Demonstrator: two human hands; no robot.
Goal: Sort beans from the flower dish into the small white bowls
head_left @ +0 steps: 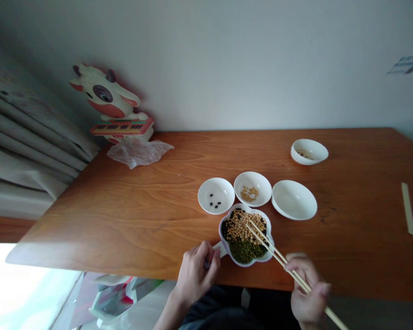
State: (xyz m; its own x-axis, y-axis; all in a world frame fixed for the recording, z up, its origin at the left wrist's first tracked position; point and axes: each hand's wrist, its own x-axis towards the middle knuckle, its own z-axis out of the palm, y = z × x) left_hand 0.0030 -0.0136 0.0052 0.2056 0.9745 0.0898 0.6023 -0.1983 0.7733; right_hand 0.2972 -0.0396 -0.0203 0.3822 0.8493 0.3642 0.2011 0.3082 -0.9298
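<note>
My right hand (308, 288) grips a pair of wooden chopsticks (275, 252) whose tips rest in the mixed beans (242, 233) of a white flower-shaped bowl (270, 229) near the table's front edge. The bowl holds yellow, green and black beans. My left hand (196, 275) is closed around the bowl's handle (219, 250) at its left side. Behind it stand three small white dishes: the left dish (216, 195) with a few black beans, the middle dish (253, 188) with yellow beans, and the right dish (294, 199) with nothing visible in it.
A fourth white dish (309, 151) sits far right on the wooden table (141, 206). A cow-shaped toy (112, 107) and a crumpled plastic bag (139, 151) are at the back left. A paper chopstick sleeve (408, 208) lies at the right edge. Curtains hang left.
</note>
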